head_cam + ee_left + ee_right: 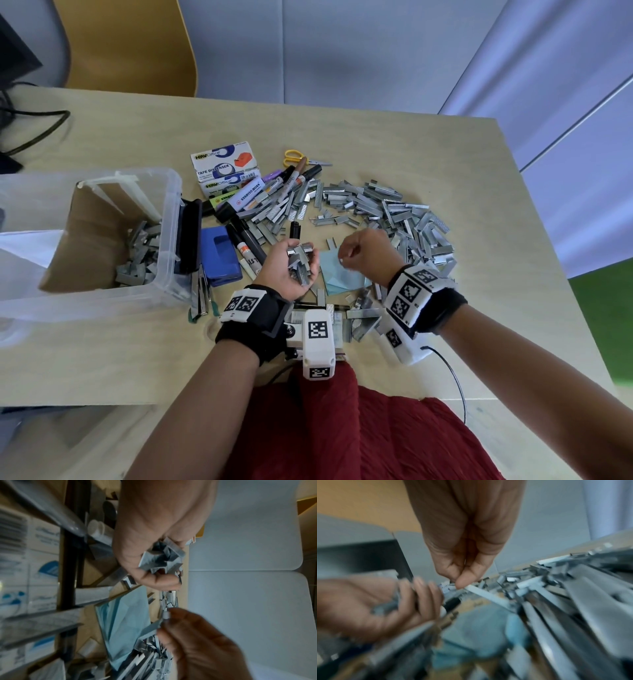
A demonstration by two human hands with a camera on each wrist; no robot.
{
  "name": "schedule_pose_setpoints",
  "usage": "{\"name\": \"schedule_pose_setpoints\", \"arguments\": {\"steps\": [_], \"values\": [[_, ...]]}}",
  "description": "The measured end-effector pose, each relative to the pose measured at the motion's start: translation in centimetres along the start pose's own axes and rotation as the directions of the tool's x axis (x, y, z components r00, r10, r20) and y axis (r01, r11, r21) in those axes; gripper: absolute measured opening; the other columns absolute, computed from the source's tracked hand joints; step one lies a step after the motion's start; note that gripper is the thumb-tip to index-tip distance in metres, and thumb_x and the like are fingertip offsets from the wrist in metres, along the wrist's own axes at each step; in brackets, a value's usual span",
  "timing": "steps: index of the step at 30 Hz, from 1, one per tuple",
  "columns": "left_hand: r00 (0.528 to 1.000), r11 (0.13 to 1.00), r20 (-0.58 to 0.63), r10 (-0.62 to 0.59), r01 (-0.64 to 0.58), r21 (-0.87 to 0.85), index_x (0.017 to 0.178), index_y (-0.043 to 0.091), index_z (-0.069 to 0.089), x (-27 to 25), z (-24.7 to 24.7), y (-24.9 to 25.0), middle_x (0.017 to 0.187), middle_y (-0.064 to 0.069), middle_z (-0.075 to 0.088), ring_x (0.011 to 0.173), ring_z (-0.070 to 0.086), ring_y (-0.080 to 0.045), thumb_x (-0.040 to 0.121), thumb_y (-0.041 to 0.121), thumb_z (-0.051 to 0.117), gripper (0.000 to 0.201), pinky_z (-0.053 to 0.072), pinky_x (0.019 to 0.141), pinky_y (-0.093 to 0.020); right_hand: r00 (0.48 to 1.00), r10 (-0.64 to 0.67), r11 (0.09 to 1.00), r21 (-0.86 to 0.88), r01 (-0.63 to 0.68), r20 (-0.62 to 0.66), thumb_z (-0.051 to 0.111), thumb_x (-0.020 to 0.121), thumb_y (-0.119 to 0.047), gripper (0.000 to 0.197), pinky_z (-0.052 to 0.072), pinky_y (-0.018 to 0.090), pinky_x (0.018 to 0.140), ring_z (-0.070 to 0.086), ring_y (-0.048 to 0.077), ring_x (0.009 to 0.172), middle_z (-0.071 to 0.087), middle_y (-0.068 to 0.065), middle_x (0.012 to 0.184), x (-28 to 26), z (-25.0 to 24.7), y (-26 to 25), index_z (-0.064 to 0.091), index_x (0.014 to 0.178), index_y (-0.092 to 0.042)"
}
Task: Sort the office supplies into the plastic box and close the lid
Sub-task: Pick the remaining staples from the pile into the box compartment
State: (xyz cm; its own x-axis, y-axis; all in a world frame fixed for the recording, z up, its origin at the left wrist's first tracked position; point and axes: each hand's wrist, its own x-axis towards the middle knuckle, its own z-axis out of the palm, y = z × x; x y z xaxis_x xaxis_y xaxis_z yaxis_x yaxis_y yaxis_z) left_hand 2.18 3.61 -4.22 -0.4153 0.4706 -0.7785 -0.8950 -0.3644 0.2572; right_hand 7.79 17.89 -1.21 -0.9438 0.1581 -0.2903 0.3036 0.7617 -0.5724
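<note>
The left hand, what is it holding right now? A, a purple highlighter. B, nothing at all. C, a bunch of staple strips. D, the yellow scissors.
C: the left hand lies palm up with its fingers curled round a bunch of staple strips, also plain in the left wrist view; the yellow scissors lie untouched at the far side of the table.
</note>
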Motion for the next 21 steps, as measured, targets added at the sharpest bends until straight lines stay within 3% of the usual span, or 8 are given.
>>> {"name": "schedule_pose_setpoints", "arguments": {"steps": [3,6,9,11,14,17,19,21], "values": [[1.000,0.996,-0.015,-0.005,0.006,0.088,0.074,0.008,0.051,0.0,0.4,-0.5,0.052,-0.009,0.060,0.046,0.054,-0.017,0.096,0.026,0.032,0.035,0.040,0.041,-0.013,0.999,-0.035,0.982,0.183,0.040,-0.032,0.063,0.081,0.000,0.009,0.040,0.004,0.051,0.048,-0.004,0.053,0.059,-0.009,0.068,-0.6,-1.3,-2.0,0.069,0.087,-0.001],[0.999,0.989,-0.043,-0.013,0.019,0.144,0.078,0.006,0.051,-0.3,1.2,-1.0,0.061,-0.010,0.059,0.053,0.056,-0.017,0.096,0.025,0.038,0.029,0.047,0.045,-0.018,0.994,-0.107,0.962,0.250,0.106,-0.011,0.064,0.080,0.001,0.006,0.037,0.005,0.044,0.050,-0.009,0.043,0.057,-0.012,0.064,-1.0,-1.9,-3.9,0.069,0.082,-0.002],[0.999,0.982,-0.039,-0.007,0.014,0.189,0.085,0.005,0.053,-0.6,1.8,-1.3,0.077,-0.010,0.056,0.069,0.054,-0.018,0.097,0.023,0.039,0.025,0.049,0.061,-0.025,0.986,-0.167,0.968,0.196,0.160,0.023,0.066,0.079,-0.001,0.007,0.039,-0.003,0.058,0.055,-0.010,0.050,0.061,-0.012,0.068,-1.2,-1.4,-4.8,0.071,0.082,-0.005],[0.999,0.983,-0.032,-0.022,0.028,0.184,0.083,0.007,0.055,-0.6,1.8,-1.2,0.078,-0.009,0.057,0.070,0.054,-0.017,0.096,0.022,0.039,0.025,0.046,0.065,-0.024,0.981,-0.193,0.974,0.133,0.186,0.038,0.066,0.080,-0.004,0.008,0.032,-0.010,0.067,0.052,-0.011,0.058,0.062,-0.008,0.075,-1.2,-1.1,-4.8,0.072,0.086,-0.005],[0.998,0.989,-0.053,-0.032,0.039,0.146,0.074,0.007,0.054,-0.5,1.4,-0.9,0.059,-0.006,0.058,0.048,0.053,-0.013,0.095,0.024,0.041,0.030,0.044,0.044,-0.016,0.980,-0.198,0.972,0.130,0.197,-0.004,0.066,0.081,-0.005,0.010,0.034,-0.004,0.068,0.051,-0.011,0.059,0.062,-0.008,0.073,-1.0,-1.2,-4.2,0.073,0.087,-0.004],[0.999,0.992,-0.023,-0.034,0.036,0.118,0.069,0.009,0.051,-0.3,0.9,-0.6,0.047,-0.003,0.052,0.032,0.044,-0.010,0.096,0.026,0.036,0.035,0.036,0.036,-0.010,0.981,-0.182,0.978,0.092,0.187,-0.060,0.065,0.082,-0.004,0.009,0.039,-0.002,0.067,0.050,-0.009,0.061,0.057,-0.011,0.071,-0.9,-1.8,-3.1,0.071,0.087,-0.002],[0.999,0.993,0.003,-0.036,0.036,0.114,0.068,0.010,0.049,-0.1,0.7,-0.4,0.045,-0.001,0.050,0.030,0.042,-0.009,0.095,0.026,0.034,0.035,0.034,0.032,-0.010,0.981,-0.193,0.981,-0.029,0.193,0.007,0.063,0.083,-0.006,0.012,0.043,0.010,0.088,0.053,0.000,0.074,0.062,-0.002,0.088,-1.0,-1.8,-1.9,0.069,0.093,-0.004],[0.999,0.994,0.012,-0.043,0.042,0.103,0.067,0.010,0.049,0.0,0.4,-0.2,0.044,0.001,0.047,0.029,0.040,-0.008,0.094,0.028,0.034,0.035,0.033,0.031,-0.011,0.967,-0.178,0.954,-0.211,0.215,0.180,0.061,0.085,-0.009,0.021,0.035,0.029,0.106,0.051,0.010,0.103,0.059,0.002,0.114,-1.5,-1.3,-0.6,0.065,0.105,-0.011]]}}
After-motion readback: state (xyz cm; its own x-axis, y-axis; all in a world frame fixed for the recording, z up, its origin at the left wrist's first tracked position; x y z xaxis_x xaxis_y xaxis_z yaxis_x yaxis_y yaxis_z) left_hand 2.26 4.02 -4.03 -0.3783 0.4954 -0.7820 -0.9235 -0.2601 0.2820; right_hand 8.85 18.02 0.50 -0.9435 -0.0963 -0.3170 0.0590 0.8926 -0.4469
